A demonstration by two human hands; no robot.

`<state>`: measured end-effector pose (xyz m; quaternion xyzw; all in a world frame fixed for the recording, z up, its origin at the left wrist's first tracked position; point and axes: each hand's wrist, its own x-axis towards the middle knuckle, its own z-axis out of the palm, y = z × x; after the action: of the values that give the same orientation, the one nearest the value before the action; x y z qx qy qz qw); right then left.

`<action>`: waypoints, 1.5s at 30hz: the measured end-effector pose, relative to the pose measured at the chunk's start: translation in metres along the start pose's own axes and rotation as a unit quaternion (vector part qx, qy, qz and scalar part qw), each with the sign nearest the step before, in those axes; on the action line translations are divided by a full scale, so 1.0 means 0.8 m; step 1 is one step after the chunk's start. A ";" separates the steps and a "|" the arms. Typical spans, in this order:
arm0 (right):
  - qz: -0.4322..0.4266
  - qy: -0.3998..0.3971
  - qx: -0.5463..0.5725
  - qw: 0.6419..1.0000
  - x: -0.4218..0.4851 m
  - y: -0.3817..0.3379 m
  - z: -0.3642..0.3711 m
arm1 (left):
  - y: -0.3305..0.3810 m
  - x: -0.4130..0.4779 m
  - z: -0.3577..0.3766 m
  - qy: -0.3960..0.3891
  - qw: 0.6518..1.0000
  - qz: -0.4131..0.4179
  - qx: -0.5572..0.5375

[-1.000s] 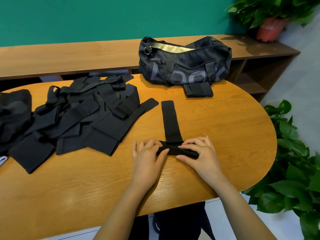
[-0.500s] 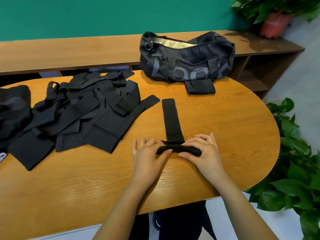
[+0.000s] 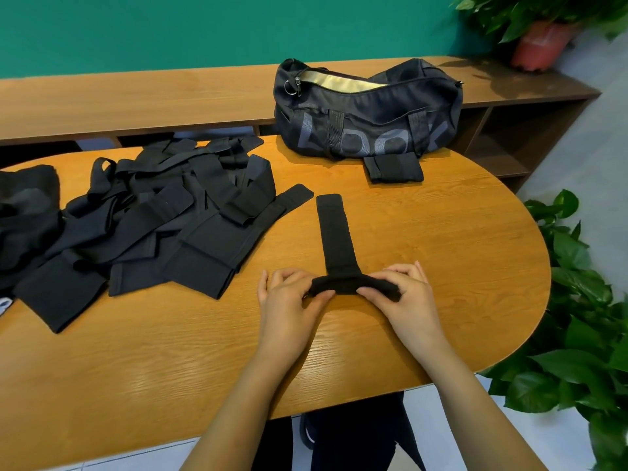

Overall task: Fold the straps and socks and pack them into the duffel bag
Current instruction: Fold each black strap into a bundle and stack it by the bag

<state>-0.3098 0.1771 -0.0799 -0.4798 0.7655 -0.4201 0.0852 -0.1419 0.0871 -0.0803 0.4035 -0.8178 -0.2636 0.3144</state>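
Note:
A black strap lies flat on the wooden table, running away from me. Its near end is rolled into a short bundle. My left hand pinches the roll's left end and my right hand pinches its right end, thumbs underneath. A dark duffel bag stands at the table's far edge with its zip open, showing a pale lining. One folded black strap lies just in front of the bag. A heap of loose black straps covers the table's left half.
More black fabric sits at the far left edge. A long wooden shelf unit runs behind the table under a green wall. Potted plants stand at the upper right and on the floor to the right.
Both hands have rolled the strap's near end further away from me, so the roll is thicker and the flat length shorter. The view has shifted slightly.

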 end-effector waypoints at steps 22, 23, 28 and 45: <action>-0.074 -0.006 -0.064 0.995 -0.002 0.002 0.004 | -0.002 -0.002 0.001 0.041 0.998 0.008 0.038; -0.097 -0.026 -0.072 0.992 -0.002 0.004 0.004 | -0.003 -0.002 0.001 0.025 0.999 0.015 0.040; -0.062 -0.087 -0.060 0.992 0.000 0.004 0.002 | -0.006 0.000 -0.005 -0.044 0.997 0.020 0.052; -0.061 -0.078 -0.076 0.992 -0.002 0.004 0.003 | -0.006 -0.002 -0.004 -0.056 0.996 0.043 0.059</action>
<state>-0.3099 0.1775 -0.0842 -0.5623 0.7552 -0.3265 0.0824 -0.1363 0.0854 -0.0818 0.3709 -0.8647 -0.2231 0.2548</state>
